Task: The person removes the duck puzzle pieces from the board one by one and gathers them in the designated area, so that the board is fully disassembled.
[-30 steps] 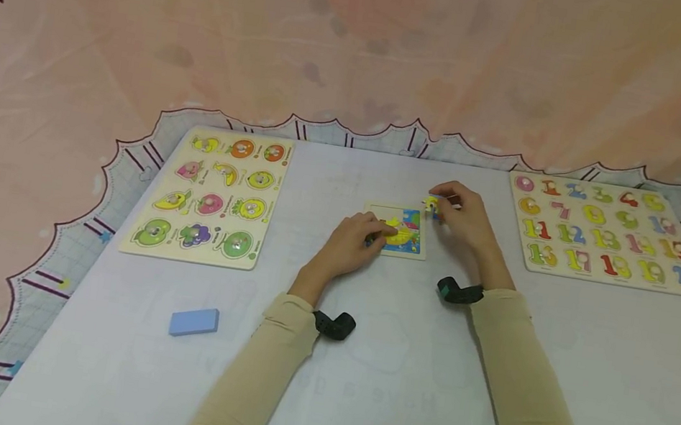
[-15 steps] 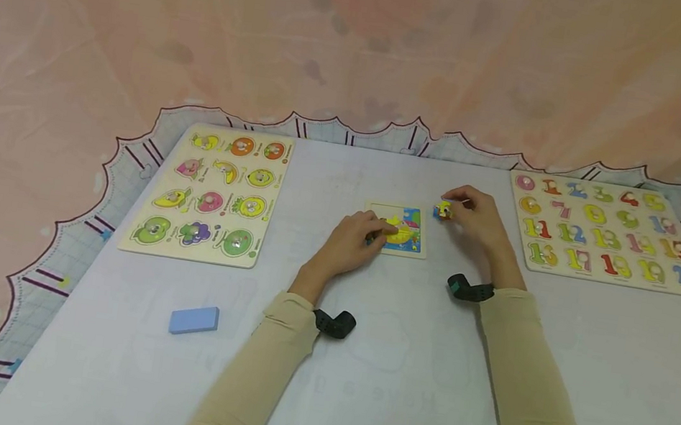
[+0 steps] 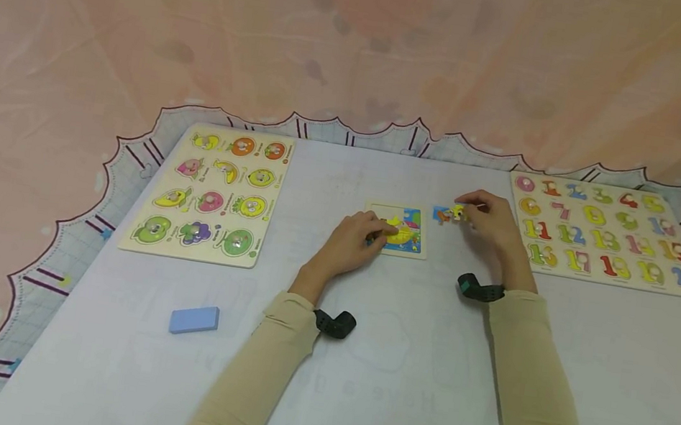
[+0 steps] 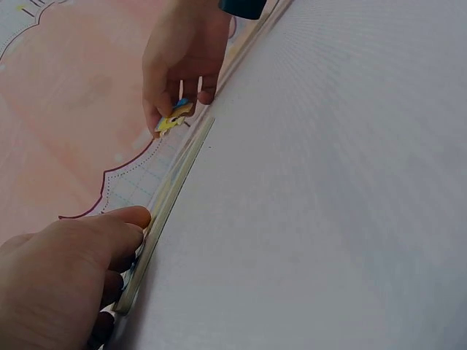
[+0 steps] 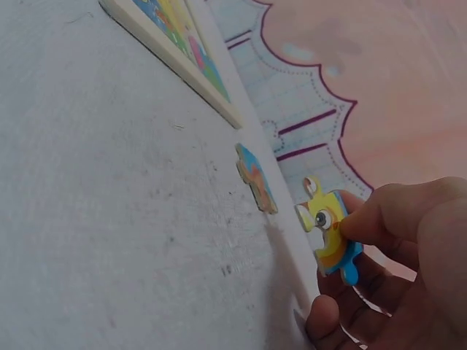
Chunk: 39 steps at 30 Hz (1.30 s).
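My left hand [image 3: 352,243] rests on the left part of a small wooden jigsaw board [image 3: 421,255], its index finger lying across the picture. In the left wrist view the fingers touch the board [image 4: 174,191], and the other fingertips are partly hidden. My right hand [image 3: 496,223], to the right of the board, pinches a yellow-and-blue jigsaw piece [image 5: 334,240] with a printed eye between thumb and fingers. In the right wrist view the piece is tilted up. Between board and right hand, a blue-and-brown jigsaw piece [image 5: 255,179] lies flat on the table.
A fruit puzzle board [image 3: 229,186] stands to the left on the white table [image 3: 380,392], and a number puzzle board [image 3: 620,241] to the right. A blue block [image 3: 194,320] lies at front left. Patterned cloth [image 3: 360,70] hangs behind the table.
My right hand has moved right, away from the board's upper right corner, with the yellow-and-blue jigsaw piece. The blue-and-brown piece has come into view beside it. My left hand has stayed put.
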Each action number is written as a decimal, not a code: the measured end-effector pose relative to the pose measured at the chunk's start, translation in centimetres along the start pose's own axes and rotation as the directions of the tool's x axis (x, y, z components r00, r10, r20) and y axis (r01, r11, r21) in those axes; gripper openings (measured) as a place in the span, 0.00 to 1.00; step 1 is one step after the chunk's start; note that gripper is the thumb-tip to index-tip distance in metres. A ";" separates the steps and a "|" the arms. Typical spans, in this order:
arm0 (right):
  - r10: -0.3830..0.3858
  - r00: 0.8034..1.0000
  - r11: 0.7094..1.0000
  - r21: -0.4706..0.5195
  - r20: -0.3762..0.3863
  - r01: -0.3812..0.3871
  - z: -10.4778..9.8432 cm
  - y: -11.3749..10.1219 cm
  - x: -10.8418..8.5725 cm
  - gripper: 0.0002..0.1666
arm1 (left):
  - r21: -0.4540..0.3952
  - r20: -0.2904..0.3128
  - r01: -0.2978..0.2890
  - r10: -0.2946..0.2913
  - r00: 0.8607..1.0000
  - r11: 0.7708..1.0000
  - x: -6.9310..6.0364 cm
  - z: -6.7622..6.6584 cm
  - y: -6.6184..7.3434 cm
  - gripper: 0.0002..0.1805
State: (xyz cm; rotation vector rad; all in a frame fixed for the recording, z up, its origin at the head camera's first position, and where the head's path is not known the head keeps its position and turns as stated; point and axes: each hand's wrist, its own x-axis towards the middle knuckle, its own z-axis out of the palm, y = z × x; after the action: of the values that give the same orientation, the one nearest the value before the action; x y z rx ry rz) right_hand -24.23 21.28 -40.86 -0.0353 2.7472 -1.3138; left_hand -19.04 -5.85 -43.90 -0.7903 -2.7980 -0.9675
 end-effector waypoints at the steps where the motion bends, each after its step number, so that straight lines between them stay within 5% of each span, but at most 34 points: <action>1: -0.001 1.000 1.000 -0.006 0.000 0.001 -0.1 0.0 0.0 0.17 | 0.000 0.002 0.001 -0.001 1.000 1.000 0.0 0.0 0.0 0.14; 26: -0.056 0.997 0.987 -0.151 -0.049 0.048 0.3 0.5 -0.1 0.17 | 0.015 0.002 -0.011 0.011 1.000 1.000 -0.1 -0.1 0.1 0.14; 39: -0.082 0.997 0.981 -0.179 -0.017 0.077 0.3 0.6 -0.1 0.17 | 0.021 -0.004 -0.006 0.006 1.000 1.000 -0.1 -0.1 0.2 0.14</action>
State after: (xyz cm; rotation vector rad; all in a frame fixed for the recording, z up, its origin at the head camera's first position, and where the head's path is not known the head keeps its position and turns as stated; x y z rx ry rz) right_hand -24.04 21.42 -41.46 -0.1445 2.9036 -1.0881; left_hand -18.83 -5.86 -43.71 -0.7931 -2.7958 -0.9360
